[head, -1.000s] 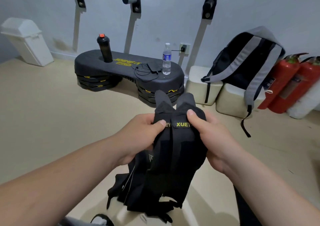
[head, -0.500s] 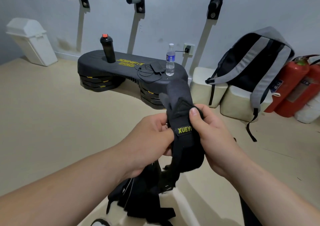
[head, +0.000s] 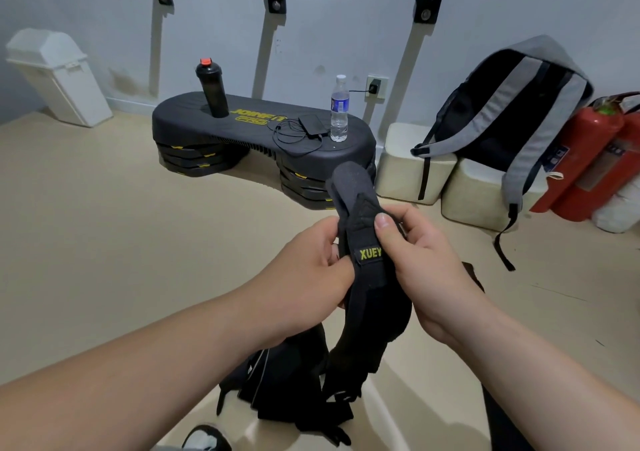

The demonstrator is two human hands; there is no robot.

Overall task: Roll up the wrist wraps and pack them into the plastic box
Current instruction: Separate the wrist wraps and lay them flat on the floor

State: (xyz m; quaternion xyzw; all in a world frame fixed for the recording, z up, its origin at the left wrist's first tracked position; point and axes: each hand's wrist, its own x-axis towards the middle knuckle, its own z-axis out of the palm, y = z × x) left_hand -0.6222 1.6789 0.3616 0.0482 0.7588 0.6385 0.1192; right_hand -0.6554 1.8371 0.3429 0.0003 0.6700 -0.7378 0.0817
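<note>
Head view: black woven wrist wraps (head: 372,298), fuzzy rounded tab upright, yellow-lettered label stitched across, held mid-air above the beige floor (head: 104,243); left hand (head: 304,270) pinches one edge in its grip; right hand (head: 426,270) closes its grip round the other, thumb pressed flat.

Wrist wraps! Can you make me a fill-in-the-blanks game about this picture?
1. The left hand and right hand hold a black wrist wrap whose yellow letters read ____.
2. The fire extinguishers beside the backpack are coloured ____.
3. The bin by the wall is coloured ____.

Missing words: XUEY; red; white.
</note>
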